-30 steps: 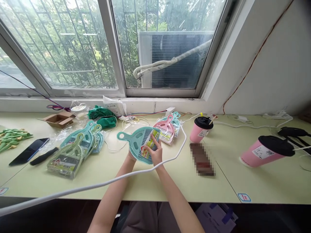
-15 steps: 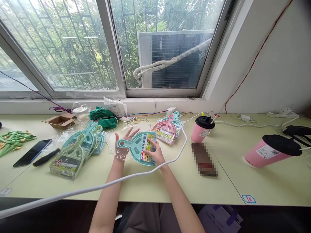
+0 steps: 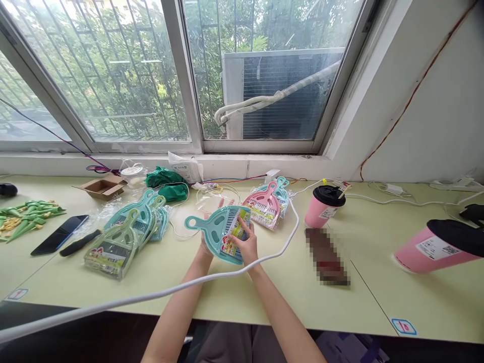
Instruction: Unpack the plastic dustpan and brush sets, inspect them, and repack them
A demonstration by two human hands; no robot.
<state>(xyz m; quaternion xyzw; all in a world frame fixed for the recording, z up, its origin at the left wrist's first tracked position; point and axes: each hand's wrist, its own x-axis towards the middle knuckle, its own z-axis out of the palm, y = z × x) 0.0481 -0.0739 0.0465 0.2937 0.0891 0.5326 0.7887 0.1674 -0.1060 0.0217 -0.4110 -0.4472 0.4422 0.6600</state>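
A turquoise dustpan (image 3: 216,233) with a small brush and a printed label card is held tilted at the middle of the table, its looped handle pointing left. My right hand (image 3: 247,244) grips its right side, thumb and fingers over the label. Behind the dustpan is my left hand (image 3: 206,246), close against its underside; its fingers are mostly hidden, so their hold does not show. Left of my hands lie several wrapped dustpan sets, a pale green one (image 3: 113,247) in front of turquoise ones (image 3: 138,214). Beyond my right hand lies a wrapped pink dustpan (image 3: 264,204).
A white cable (image 3: 159,291) crosses in front of my forearms. Pink cups (image 3: 316,212) with black lids and a pixelated object (image 3: 328,257) are on the right. Leftward are a black-handled tool (image 3: 80,243), a phone-like dark slab (image 3: 59,235), a cardboard box (image 3: 103,187) and green bags (image 3: 166,181).
My left hand, spread open with clear plastic at its wrist before, has moved right behind the dustpan. My right hand keeps its grip. The whole view has shifted slightly.
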